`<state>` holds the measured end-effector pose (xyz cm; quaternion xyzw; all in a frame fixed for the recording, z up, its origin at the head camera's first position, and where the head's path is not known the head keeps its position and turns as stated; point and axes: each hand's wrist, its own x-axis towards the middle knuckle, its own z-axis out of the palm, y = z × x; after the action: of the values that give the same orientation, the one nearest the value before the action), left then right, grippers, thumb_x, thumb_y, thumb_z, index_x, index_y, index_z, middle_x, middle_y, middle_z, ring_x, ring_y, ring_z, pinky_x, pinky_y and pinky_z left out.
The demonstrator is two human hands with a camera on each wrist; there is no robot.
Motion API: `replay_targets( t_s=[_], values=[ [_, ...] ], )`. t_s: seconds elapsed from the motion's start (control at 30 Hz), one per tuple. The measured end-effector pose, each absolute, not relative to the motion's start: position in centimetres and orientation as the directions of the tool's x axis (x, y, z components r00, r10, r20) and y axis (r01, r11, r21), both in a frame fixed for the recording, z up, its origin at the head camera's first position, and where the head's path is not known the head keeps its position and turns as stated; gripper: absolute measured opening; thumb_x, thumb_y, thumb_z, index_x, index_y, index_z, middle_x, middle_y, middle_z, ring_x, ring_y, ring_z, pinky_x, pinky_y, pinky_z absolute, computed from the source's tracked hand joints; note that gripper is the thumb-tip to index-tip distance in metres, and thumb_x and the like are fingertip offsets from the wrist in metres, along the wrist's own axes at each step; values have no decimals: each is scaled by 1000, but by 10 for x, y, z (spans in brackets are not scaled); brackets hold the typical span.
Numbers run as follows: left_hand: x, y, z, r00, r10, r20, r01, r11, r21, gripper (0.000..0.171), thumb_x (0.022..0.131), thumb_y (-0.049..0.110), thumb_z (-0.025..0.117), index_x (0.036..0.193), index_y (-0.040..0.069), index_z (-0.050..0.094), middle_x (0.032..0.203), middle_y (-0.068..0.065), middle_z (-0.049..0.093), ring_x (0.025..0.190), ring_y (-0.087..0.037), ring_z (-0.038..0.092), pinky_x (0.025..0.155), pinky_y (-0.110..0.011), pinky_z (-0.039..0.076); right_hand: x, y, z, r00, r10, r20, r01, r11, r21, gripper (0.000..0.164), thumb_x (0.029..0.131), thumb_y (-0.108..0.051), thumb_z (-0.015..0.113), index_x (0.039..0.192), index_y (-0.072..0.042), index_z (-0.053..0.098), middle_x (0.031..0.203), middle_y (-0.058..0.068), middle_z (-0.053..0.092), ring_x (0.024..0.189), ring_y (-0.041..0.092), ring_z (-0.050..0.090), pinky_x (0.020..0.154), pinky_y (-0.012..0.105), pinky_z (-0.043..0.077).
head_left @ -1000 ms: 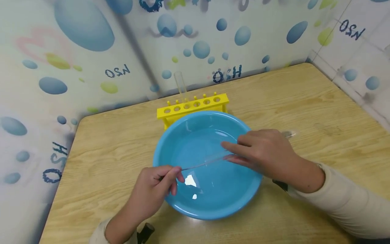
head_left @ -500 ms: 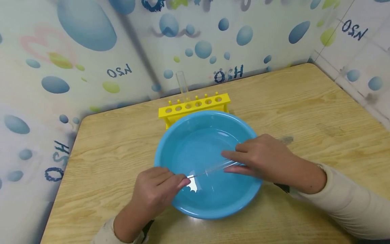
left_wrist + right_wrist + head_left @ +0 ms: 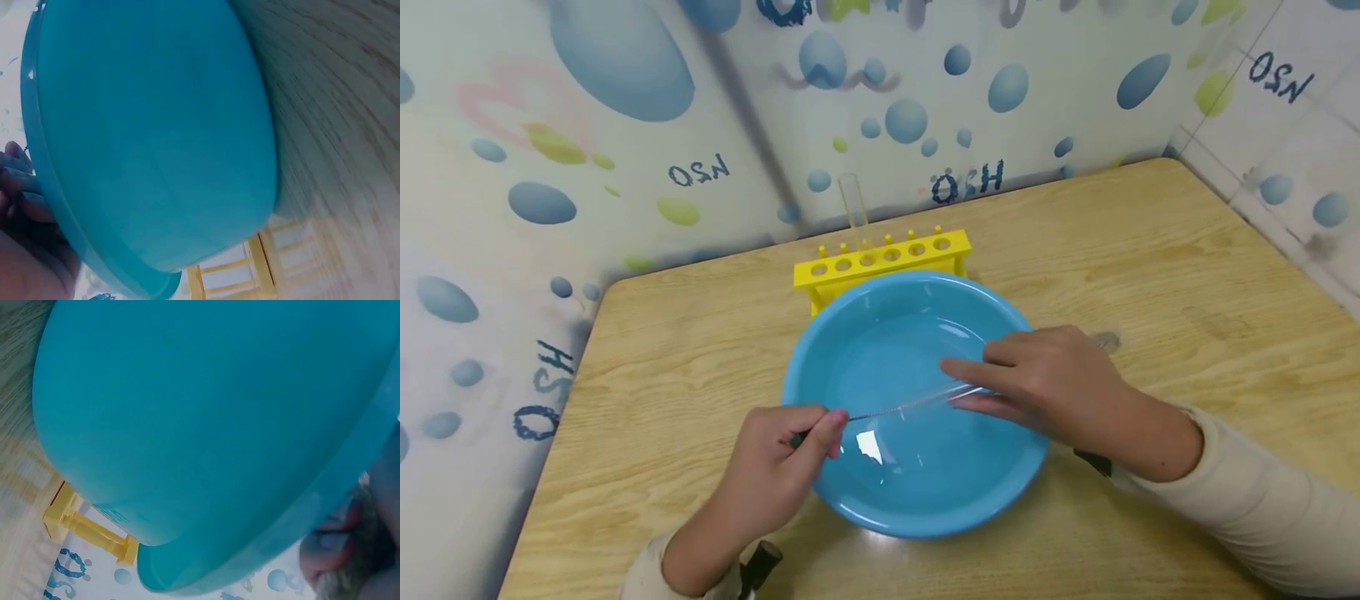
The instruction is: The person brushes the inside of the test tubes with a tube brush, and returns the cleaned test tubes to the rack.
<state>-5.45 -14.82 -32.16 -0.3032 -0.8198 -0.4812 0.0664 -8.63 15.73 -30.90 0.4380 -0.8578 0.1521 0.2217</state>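
Over the blue basin, which holds water, my right hand grips a clear glass test tube. My left hand pinches the twisted wire handle of a test tube brush, which runs into the tube's mouth. Past my right hand, the tube's far end shows greyish, and most of the tube between is covered by fingers. In the left wrist view, curled fingers show beside the basin's rim. The right wrist view has fingers around the blurred tube.
Behind the basin stands a yellow test tube rack with another clear test tube upright in it. The wooden table meets a patterned wall at the back. A dark wrist strap piece sits by the left sleeve.
My left hand moved toward the tube's mouth and turned over, then drew back left with the wire, near its first position. My right hand stayed nearly in place, holding the test tube.
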Motion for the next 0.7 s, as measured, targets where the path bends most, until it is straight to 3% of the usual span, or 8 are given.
replay_targets(
  t_s=[0.07, 0.13, 0.23, 0.37, 0.47, 0.53, 0.7],
  values=[
    [-58, -150, -323, -705, 493, 509, 699, 362, 617, 34, 100, 13, 62, 66, 14, 64, 54, 6, 51, 52, -1, 41, 47, -13, 35, -87, 159, -309, -549, -691, 471, -816, 565, -121, 51, 100, -58, 44, 114, -21, 77, 63, -8, 58, 52, 1, 40, 47, 11, 32],
    [-62, -151, -324, -562, 553, 615, 827, 366, 427, 36, 101, 20, 60, 67, 13, 66, 56, 6, 55, 53, -4, 42, 50, -12, 36, -87, 160, -308, -583, -701, 410, -808, 555, -200, 47, 98, -58, 50, 116, -22, 76, 66, -9, 60, 53, -2, 41, 48, 11, 34],
    [-65, -152, -322, -383, 611, 693, 910, 378, 170, 40, 103, 28, 58, 67, 12, 67, 56, 5, 58, 52, -7, 42, 51, -12, 36, -87, 163, -305, -617, -722, 313, -785, 531, -321, 40, 96, -52, 60, 120, -23, 73, 74, -11, 67, 57, -6, 46, 52, 11, 39],
    [-66, -154, -319, -300, 638, 709, 922, 385, 44, 40, 102, 30, 59, 68, 11, 69, 57, 3, 61, 51, -8, 44, 49, -13, 39, -90, 164, -303, -616, -749, 242, -765, 497, -409, 36, 93, -40, 70, 122, -21, 72, 85, -8, 74, 63, -6, 56, 56, 13, 45],
    [-67, -155, -318, -293, 640, 710, 923, 382, 36, 39, 101, 30, 60, 69, 10, 70, 57, 3, 62, 51, -9, 45, 49, -15, 41, -91, 164, -302, -611, -754, 242, -767, 487, -418, 36, 92, -40, 70, 122, -20, 73, 89, -7, 76, 66, -4, 60, 56, 13, 46],
    [-68, -156, -318, -330, 630, 703, 922, 374, 98, 39, 102, 29, 60, 68, 11, 70, 56, 3, 61, 51, -9, 45, 50, -14, 39, -92, 165, -302, -608, -746, 271, -779, 495, -385, 38, 94, -46, 66, 122, -21, 73, 85, -8, 74, 64, -5, 58, 54, 12, 44],
    [-67, -157, -322, -546, 564, 619, 837, 334, 433, 38, 102, 26, 58, 68, 13, 66, 57, 6, 54, 54, -5, 43, 51, -10, 36, -91, 163, -304, -573, -698, 431, -814, 545, -200, 50, 99, -59, 46, 117, -24, 76, 64, -11, 58, 53, -4, 38, 47, 11, 29]
  ],
)
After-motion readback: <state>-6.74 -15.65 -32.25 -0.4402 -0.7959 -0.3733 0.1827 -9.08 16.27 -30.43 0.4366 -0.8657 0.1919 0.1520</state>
